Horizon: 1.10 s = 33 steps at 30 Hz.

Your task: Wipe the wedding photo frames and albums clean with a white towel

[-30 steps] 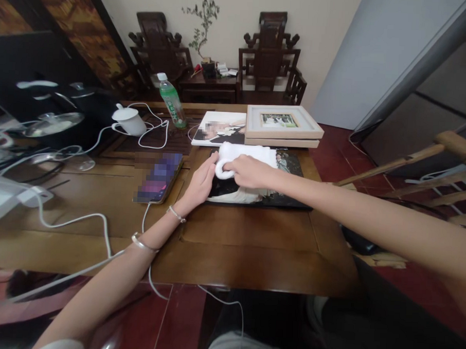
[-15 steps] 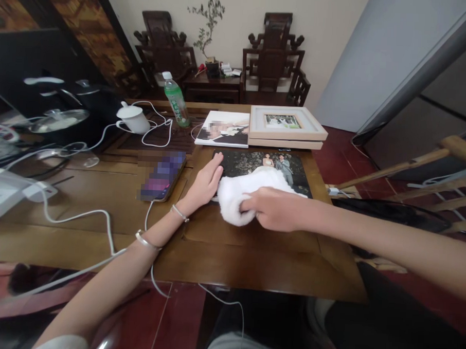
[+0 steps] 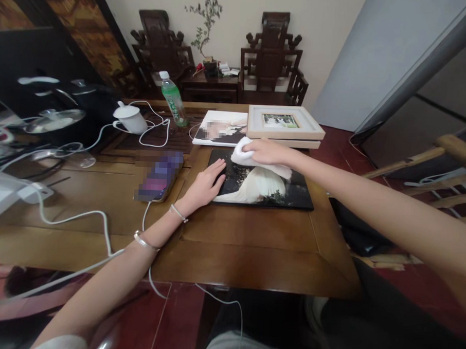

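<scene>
A dark photo panel [image 3: 297,193] lies flat on the wooden table, its picture showing a spread white gown. My right hand [image 3: 267,153] grips a white cloth [image 3: 241,153], which rests over the panel's far part and hides the upper picture. Against the panel's left edge lies my left hand [image 3: 207,186], flat with fingers stretched out, the fingertips on the panel's surface. Two bracelets circle the left wrist.
Behind the panel are a white-edged photo print [image 3: 221,127] and stacked wooden picture frames [image 3: 285,128]. Leftward are a phone [image 3: 159,176] with a cable, a green-labelled bottle [image 3: 174,100], a lidded white cup [image 3: 130,118] and a power strip [image 3: 0,195]. A wooden chair [image 3: 449,163] stands right.
My right hand and the cloth have moved away from me, from the panel's near edge to its far side, uncovering the gown. My left hand stays in nearly the same place.
</scene>
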Each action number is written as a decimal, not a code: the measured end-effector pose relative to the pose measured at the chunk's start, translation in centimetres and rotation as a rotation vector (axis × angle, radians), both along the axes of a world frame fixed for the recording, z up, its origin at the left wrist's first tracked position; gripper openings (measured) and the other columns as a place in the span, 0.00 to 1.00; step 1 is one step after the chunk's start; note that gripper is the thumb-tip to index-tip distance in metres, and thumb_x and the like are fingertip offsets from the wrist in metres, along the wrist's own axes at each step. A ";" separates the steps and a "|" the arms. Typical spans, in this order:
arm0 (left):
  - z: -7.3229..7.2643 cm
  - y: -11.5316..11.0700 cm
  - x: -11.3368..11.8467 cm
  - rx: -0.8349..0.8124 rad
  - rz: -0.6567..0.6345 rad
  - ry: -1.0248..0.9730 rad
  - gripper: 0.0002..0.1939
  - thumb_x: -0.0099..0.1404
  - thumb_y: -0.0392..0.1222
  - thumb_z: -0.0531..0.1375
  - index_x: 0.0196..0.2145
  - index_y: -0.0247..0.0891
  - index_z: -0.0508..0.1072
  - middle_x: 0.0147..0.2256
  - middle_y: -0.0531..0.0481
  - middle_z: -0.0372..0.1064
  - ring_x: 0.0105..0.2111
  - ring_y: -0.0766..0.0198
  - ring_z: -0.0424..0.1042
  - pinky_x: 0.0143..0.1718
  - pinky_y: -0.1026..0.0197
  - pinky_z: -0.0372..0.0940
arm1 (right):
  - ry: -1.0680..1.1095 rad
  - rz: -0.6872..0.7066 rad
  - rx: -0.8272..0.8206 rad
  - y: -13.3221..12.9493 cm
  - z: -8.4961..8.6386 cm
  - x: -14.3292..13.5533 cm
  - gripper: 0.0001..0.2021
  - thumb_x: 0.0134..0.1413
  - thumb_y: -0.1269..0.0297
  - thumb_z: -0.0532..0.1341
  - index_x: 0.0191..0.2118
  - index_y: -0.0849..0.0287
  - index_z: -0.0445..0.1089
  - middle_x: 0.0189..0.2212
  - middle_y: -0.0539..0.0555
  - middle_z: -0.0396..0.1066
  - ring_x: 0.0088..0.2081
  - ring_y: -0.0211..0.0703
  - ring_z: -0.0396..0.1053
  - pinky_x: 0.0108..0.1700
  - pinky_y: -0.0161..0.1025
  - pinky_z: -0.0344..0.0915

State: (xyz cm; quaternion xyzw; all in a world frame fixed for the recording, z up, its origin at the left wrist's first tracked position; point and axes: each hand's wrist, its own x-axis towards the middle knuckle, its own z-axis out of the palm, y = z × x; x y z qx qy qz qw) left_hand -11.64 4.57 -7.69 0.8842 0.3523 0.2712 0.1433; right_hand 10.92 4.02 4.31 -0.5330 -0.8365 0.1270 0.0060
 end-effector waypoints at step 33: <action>0.0 -0.1 -0.2 -0.007 0.001 -0.016 0.26 0.72 0.46 0.47 0.60 0.29 0.64 0.64 0.34 0.57 0.66 0.51 0.55 0.66 0.45 0.51 | 0.027 -0.028 0.054 -3.8 -1.9 10.3 0.14 0.40 0.76 0.51 0.33 0.59 0.69 0.33 0.56 0.73 0.35 0.47 0.66 0.38 0.40 0.57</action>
